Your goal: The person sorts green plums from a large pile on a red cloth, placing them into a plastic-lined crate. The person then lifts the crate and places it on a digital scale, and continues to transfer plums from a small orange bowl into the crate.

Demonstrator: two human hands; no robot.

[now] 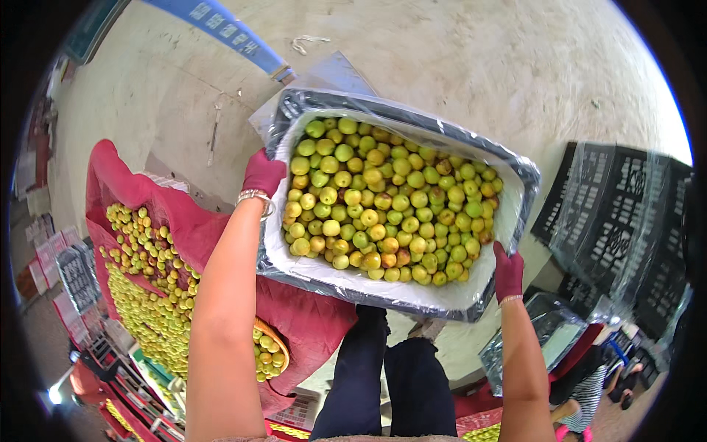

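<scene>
A dark plastic crate (pixel 486 141), lined with white material and clear plastic film, is held up in front of me. Many small round green-yellow fruits (pixel 381 204), some with reddish-brown patches, fill it. My left hand (pixel 265 172), in a dark pink glove with bracelets at the wrist, grips the crate's left end. Gloved alike, my right hand (pixel 508 272) holds the lower right corner. The crate sits tilted in the view, above my dark-trousered legs, and its underside is hidden. A grey-blue flat plate (pixel 337 74) shows partly behind its upper left edge.
On the left, a red cloth (pixel 182 207) bears a large heap of similar fruits (pixel 149 315) and a basket (pixel 284 353) of them. Stacked black crates (pixel 613 221) wrapped in film stand at right. A blue beam (pixel 232 33) bears writing. Other people (pixel 588 395) are at lower right.
</scene>
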